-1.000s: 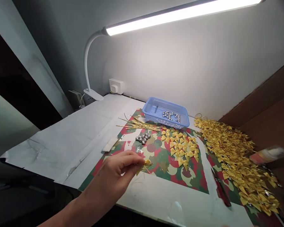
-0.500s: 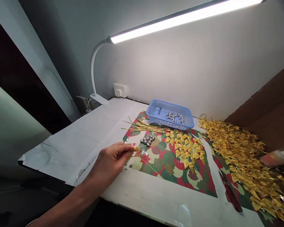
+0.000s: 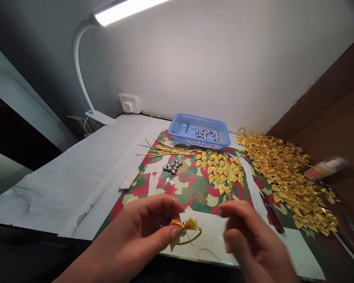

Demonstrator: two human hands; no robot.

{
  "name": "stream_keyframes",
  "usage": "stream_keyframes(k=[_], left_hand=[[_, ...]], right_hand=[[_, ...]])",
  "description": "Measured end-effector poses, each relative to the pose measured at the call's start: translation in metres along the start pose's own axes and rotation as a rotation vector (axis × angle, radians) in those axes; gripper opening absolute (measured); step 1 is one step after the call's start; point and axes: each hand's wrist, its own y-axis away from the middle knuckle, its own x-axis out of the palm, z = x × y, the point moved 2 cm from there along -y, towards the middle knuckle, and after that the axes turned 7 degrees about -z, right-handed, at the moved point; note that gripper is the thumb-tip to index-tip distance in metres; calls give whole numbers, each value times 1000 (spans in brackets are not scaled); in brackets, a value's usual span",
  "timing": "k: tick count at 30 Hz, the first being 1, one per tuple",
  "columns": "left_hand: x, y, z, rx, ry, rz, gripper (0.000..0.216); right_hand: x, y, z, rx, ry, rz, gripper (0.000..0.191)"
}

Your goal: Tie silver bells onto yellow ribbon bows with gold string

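Observation:
Near the table's front edge, my left hand (image 3: 144,228) pinches a yellow ribbon bow (image 3: 191,223) between thumb and fingers. A small silver bell (image 3: 183,227) sits at the bow's middle, partly hidden by my thumb. From the bow, a gold cord (image 3: 191,240) curves round in a loop, and a thin thread (image 3: 208,249) trails down to the right. To the right and apart from the bow is my right hand (image 3: 247,236), slightly blurred, thumb and forefinger separated with nothing visible between them.
Behind my hands lie silver bells (image 3: 172,167), gold cords (image 3: 168,149) and loose yellow bows (image 3: 221,173). A blue basket (image 3: 177,135) holds silver beads. At right are a large pile of bows (image 3: 277,169), dark scissors (image 3: 273,212) and a blurred bottle (image 3: 324,168).
My left hand has brought the bow nearer to the table's front edge. My right hand has come into view at the right. The camera view has shifted right and down.

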Motion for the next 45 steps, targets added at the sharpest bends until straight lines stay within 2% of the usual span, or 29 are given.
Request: stream_keyframes(k=[3,5,13,20,24,28,31,36,40,43,45], left_hand=[[1,3,6,-13,3,27,13],[0,4,9,-52,28,68,15],[3,1,7,-118,53,134,22],[8,-3,13,-165,83,56,22],[6,-5,17,-158,124,59,18],[6,-5,19,-120,69,68,24],[3,-1,25,-100,-3,28,21],[-1,10,38,-35,-70,-39,40],[1,19,37,-42,-169,-184,35],[-1,22,34,65,-360,-341,30],[-1,21,31,159,-459,-355,24]], right_hand=[[26,-11,6,115,-133,208,17],[38,-12,8,144,-134,278,20],[41,-5,1,219,-172,231,23],[45,-7,-3,127,-165,218,21],[45,-8,-5,128,-146,254,21],[44,-9,-5,132,-141,302,21],[42,-10,-3,128,-121,302,19],[41,-12,0,161,-84,241,22],[42,-10,-1,127,-65,217,22],[43,-9,-1,79,-42,203,20],[43,-8,-1,58,-39,206,19]])
